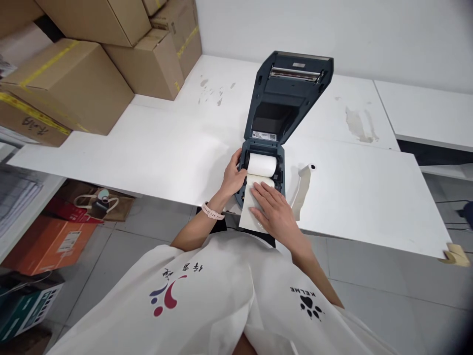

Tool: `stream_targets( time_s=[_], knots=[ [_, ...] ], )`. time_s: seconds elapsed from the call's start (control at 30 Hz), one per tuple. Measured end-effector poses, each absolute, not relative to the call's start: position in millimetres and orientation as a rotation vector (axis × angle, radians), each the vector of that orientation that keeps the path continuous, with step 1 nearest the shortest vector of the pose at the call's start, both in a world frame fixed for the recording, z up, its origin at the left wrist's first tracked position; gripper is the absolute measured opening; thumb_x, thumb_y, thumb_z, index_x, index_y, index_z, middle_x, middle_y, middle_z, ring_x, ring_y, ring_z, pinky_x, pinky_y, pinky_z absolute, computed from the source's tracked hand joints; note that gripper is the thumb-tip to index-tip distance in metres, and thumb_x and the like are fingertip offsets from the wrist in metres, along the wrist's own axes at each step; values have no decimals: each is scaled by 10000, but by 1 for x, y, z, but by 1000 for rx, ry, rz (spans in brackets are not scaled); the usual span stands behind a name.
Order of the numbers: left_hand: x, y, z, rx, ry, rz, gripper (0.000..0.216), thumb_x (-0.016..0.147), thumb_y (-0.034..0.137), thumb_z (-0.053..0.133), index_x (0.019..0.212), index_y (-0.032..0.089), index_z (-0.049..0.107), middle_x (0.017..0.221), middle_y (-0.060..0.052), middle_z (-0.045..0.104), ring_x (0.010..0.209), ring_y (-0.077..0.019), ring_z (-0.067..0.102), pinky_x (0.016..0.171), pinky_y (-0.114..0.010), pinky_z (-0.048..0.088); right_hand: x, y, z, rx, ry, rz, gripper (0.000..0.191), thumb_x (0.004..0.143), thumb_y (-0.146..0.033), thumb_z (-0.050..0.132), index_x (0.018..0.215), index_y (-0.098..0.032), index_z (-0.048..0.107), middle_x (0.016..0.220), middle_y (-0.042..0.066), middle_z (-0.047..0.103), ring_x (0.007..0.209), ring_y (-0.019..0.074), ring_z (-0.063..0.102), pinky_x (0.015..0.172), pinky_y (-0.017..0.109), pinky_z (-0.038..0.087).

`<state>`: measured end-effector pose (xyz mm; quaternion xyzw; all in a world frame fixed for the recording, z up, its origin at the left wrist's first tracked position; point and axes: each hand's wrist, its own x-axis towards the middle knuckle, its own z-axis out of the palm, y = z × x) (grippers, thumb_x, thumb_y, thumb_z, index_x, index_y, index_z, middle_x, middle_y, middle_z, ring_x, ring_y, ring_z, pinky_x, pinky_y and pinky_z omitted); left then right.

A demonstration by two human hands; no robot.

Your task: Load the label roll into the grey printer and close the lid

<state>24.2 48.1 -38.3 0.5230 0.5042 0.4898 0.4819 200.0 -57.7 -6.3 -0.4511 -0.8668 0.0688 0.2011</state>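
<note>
1. Pressing flat on the paper strip [247, 211], the right hand [275, 212] lies open with its fingers stretched and slightly spread. It pins the sheet and grips nothing.
2. That strip hangs off the near edge of the white table [166, 148]. It looks thin, light and easily creased, so it is probably best handled with flat palms or by its side edges.
3. Just left, the left hand [232, 177] curls against the side of the printer [281, 173], with its fingertips hidden in the bay. I cannot tell whether they pinch anything.
4. Between the hands, the paper roll [262, 165] sits in the bay and feeds the strip. It seems light and firm, liable to unwind if let loose, and safest held by its ends.
5. Behind it, the lid [288, 93] stands hinged fully open.
6. To the right, near the printer, a loose paper curl [303, 185] lies on the table.
7. Farthest left, cardboard boxes [74, 84] are stacked.
</note>
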Motion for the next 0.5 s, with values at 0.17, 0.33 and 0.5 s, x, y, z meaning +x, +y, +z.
stream_targets(
  time_s=[0.17, 0.33, 0.5],
  knots=[
    [23, 45, -36, 1283, 1206, 1173, 781, 798, 122, 498, 1562, 240, 387, 1669, -75, 421, 1553, -254, 396, 1281, -428, 346, 198, -59, -6, -1282, -2360, 312, 538, 1047, -372, 510, 1578, -321, 441, 1576, 73, 548, 1503, 315, 482, 1205, 604, 451],
    [23, 45, -32, 1276, 1193, 1164, 753, 828, 154, 495, 1566, 248, 379, 1667, -79, 420, 1558, -269, 384, 1279, -452, 348, 201, -56, -2, -1292, -2356, 392, 570, 1041, -397, 510, 1599, -362, 401, 1599, 50, 522, 1516, 319, 462, 1196, 623, 446],
    [22, 40, -32, 1236, 1247, 1140, 734, 890, 256, 555, 1591, 268, 335, 1699, -89, 369, 1581, -288, 344, 1273, -459, 353, 201, -60, -6, -1298, -2321, 467, 539, 1033, -432, 516, 1567, -381, 454, 1605, 33, 518, 1528, 320, 441, 1222, 609, 415]
  ],
)
